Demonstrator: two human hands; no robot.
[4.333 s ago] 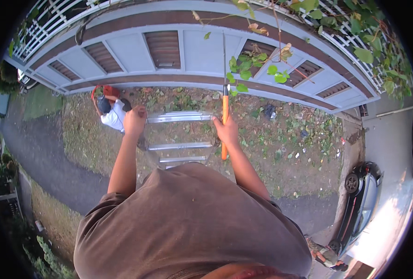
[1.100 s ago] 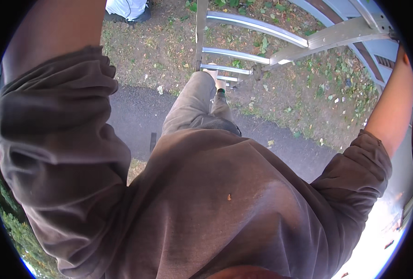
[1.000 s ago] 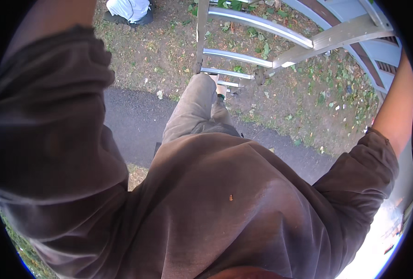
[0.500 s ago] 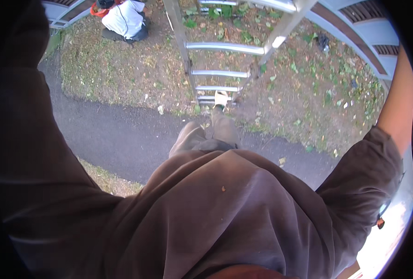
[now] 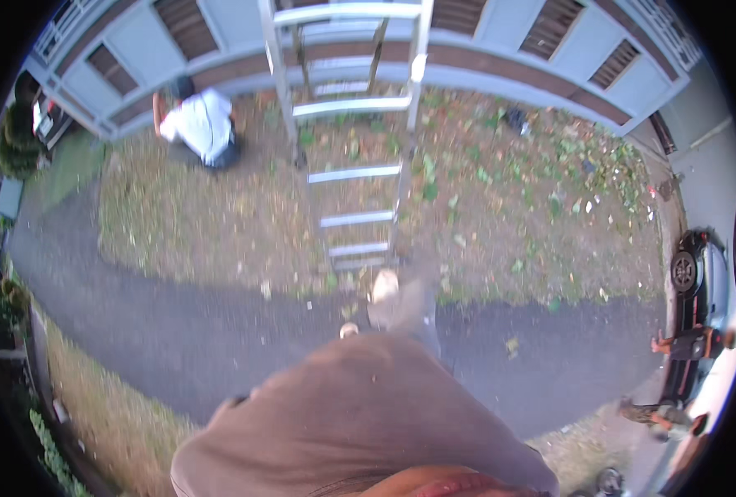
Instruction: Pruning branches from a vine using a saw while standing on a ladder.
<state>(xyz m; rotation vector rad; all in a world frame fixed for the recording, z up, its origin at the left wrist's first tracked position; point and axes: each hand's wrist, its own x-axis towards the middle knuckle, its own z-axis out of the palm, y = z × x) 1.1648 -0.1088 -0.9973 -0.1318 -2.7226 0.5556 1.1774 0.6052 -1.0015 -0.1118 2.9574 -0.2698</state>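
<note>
Neither of my hands shows in the head view, and my forearms are out of it too. Closest in front of me stands a metal ladder (image 5: 353, 106), leaning up toward a building. My brown shirt (image 5: 360, 414) fills the lower middle. Beyond it one light-coloured shoe (image 5: 384, 285) is near the ladder's foot, and a blurred trouser leg (image 5: 413, 311) shows beside it.
A person in a white top (image 5: 201, 128) crouches by the white and brown wall (image 5: 500, 79). Leaf-strewn ground (image 5: 500, 207) borders a dark paved path (image 5: 202, 331). At the right are a parked car (image 5: 707, 273) and two people, one in dark clothes (image 5: 691, 344).
My raised arms have gone out of view. The view has shifted, so more of the wall, path and street shows. The ladder appears lower in the picture, and my leg is blurred by motion.
</note>
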